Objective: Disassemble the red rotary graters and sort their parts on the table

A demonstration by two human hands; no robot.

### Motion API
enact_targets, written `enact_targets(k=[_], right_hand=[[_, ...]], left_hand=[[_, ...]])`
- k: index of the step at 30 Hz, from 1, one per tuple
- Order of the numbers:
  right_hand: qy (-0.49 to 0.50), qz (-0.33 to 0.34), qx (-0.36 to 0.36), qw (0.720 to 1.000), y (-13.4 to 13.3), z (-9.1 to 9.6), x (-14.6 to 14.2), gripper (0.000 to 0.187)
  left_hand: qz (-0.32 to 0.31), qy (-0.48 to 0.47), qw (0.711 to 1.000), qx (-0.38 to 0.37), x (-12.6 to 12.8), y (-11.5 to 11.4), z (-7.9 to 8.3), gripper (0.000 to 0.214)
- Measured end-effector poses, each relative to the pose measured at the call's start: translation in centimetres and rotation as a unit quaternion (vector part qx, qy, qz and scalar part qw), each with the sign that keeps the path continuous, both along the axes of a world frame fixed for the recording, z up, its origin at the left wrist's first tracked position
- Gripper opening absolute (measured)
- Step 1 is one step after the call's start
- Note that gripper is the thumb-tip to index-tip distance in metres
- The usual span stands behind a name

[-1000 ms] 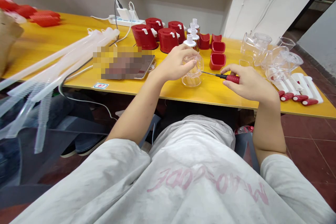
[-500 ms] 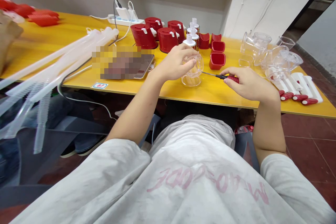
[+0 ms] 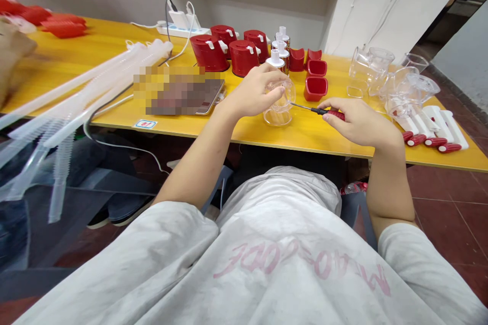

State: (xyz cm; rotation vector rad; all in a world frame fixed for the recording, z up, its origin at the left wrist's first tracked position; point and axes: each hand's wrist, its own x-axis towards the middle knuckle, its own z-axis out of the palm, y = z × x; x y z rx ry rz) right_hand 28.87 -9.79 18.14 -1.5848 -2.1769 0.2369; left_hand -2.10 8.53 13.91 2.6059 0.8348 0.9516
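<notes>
My left hand point(image 3: 261, 90) grips a clear plastic part point(image 3: 278, 115) from above and its left side, close to the front of the yellow table. My right hand point(image 3: 356, 119) is closed round the red and black handle of a screwdriver point(image 3: 319, 110). The screwdriver's thin metal shaft points left, and its tip meets the right side of the clear part. Whether a screw sits at the tip is too small to tell. Behind my left hand stand several metallic cylinders with white tops point(image 3: 275, 59) and small red plastic cups point(image 3: 315, 89).
Several red housings point(image 3: 244, 58) stand at the back. Clear plastic parts point(image 3: 409, 86) and white handles with red ends point(image 3: 436, 127) lie at right. A tablet-like device point(image 3: 209, 96), cables and long translucent tubes point(image 3: 99, 84) lie at left. The yellow table's point(image 3: 324, 142) front edge is close to me.
My right hand and the screwdriver have shifted slightly left, bringing the tip up to the clear part. My left hand stays in place.
</notes>
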Motion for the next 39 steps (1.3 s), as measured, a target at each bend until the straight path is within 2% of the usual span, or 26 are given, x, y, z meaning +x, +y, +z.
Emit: enact_targets(k=[8,29,39], right_hand=[[-0.009,-0.006,-0.003,1.0,-0.2,0.2,-0.2,0.039],[0.01,0.002,0.001,1.0,0.0,0.1,-0.1,0.035],[0.009,0.0,0.006,1.0,-0.2,0.1,-0.1,0.036]], left_hand=[[0.0,-0.002,1.0,-0.006,0.1,0.3,-0.3,0.05],[-0.001,-0.002,1.0,-0.023,0.0,-0.8,0.8,0.047],[0.0,-0.003,1.0,-0.019,0.0,-0.6,0.6,0.048]])
